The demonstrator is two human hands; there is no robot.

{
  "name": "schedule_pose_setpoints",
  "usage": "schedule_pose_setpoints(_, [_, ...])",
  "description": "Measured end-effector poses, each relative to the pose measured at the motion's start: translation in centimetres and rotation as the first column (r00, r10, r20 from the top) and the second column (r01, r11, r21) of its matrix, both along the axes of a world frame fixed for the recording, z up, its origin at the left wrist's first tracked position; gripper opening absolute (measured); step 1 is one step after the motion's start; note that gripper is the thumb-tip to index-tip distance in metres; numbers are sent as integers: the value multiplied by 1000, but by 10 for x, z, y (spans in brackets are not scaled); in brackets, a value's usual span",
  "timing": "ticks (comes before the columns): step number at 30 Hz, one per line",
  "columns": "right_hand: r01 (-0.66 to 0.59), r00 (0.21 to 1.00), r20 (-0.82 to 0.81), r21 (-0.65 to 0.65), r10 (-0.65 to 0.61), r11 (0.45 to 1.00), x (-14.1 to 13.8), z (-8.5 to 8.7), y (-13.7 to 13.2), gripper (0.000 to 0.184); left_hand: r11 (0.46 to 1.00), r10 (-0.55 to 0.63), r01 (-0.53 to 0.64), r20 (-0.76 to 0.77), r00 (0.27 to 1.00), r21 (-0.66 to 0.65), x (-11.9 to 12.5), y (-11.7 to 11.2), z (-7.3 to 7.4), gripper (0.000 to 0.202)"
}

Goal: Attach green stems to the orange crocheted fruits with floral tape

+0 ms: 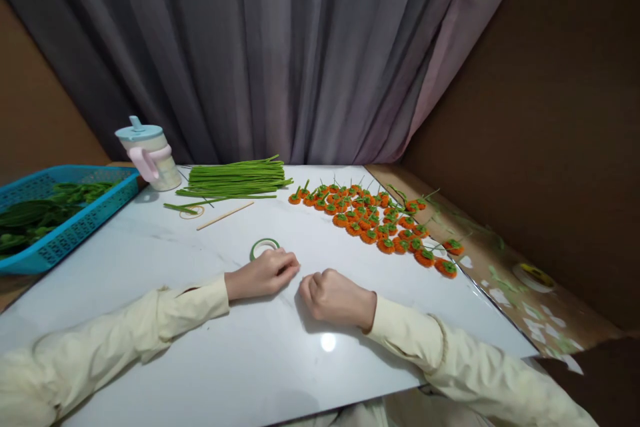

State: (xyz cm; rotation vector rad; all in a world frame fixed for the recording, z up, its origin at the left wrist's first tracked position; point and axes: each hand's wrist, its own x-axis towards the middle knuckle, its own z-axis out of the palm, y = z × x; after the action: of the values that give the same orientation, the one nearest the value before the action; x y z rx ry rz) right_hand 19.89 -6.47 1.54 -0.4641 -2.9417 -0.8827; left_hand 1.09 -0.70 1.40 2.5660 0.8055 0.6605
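Both hands rest on the white tabletop, knuckles up. My left hand is closed, its curled fingers next to a roll of green tape lying flat just beyond the wrist and knuckles. A small gap to the right, my right hand makes a loose fist; nothing shows in either hand. Beyond them lie several orange crocheted pieces with green centres, some with thin stems sticking up. A bundle of green fuzzy stems is stacked at the back, with a thin wooden stick in front of it.
At the left stands a blue basket of green leafy pieces. A lidded cup with a pink handle is at the back left, near a rubber band. On the brown surface at right are paper scraps and a yellow-centred roll.
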Motion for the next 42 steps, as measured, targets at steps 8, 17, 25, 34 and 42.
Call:
schedule_pose_setpoints(8, [39, 921, -370, -218, -119, 975, 17, 33, -18, 28, 1000, 20, -20, -2, 1000, -15, -8, 17, 0, 22])
schedule_pose_setpoints(17, [640, -46, -856, -421, -515, 642, 153, 19, -109, 32, 1000, 15, -15, -5, 1000, 22, -9, 14, -2, 27])
schedule_pose_setpoints(25, [881, -375, -865, -444, -333, 160, 237, -28, -99, 71, 998, 6, -2, -70, 998, 64, -6, 10, -3, 27])
schedule_pose_setpoints(34, [762, -550, -824, -561, -134, 324, 231, -38, -76, 65, 994, -31, 43, -115, 993, 103, -7, 9, -7, 28])
schedule_pose_setpoints(42, [745, -578, -807, -582, -121, 327, 236, -44, -77, 63, 990, -37, 50, -100, 994, 129, -6, 8, -5, 28])
